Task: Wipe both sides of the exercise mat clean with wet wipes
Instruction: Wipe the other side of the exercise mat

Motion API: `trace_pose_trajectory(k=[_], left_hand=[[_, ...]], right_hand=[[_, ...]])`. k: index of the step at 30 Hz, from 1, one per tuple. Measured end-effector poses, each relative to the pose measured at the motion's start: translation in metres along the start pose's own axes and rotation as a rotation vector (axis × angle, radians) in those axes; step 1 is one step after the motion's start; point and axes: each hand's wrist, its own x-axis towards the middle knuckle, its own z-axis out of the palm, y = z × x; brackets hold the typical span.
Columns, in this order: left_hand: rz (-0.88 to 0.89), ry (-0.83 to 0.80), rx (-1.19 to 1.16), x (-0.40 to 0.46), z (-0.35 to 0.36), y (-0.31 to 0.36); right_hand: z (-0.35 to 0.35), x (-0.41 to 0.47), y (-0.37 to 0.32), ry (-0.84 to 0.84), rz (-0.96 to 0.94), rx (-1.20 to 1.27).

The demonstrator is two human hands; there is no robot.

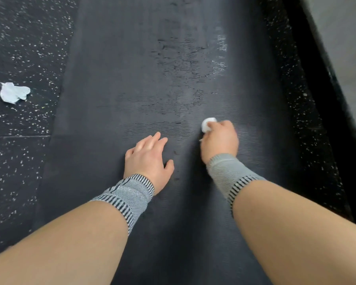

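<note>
Exercise mat point(115, 68) lies flat on the speckled floor point(19, 48), its long axis running straight away from the person. At far left a crumpled used wipe point(13, 92) sits on the floor, well apart. On the mat, the left hand point(147, 156) rests flat with fingers spread. Just beside it, the right hand point(220, 140) grips a balled wet wipe point(207, 123). Damp streaks lie ahead of it, so the unwiped stretch is probably nearer the person.
</note>
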Motion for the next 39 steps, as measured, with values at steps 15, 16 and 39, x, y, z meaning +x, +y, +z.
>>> trace_pose_trajectory(k=[15,16,39], left_hand=[[0.129,0.056,-0.082,0.048,-0.003,0.025],[0.124,0.066,-0.073,0.048,-0.002,0.022],[-0.838,0.344,-0.168,0.044,-0.045,-0.139]], right_hand=[[0.036,-0.025,-0.009,0.141,-0.191,0.104],[0.037,-0.026,-0.010,0.145,-0.198,0.095],[0.037,-0.029,-0.013,-0.048,-0.425,-0.265]])
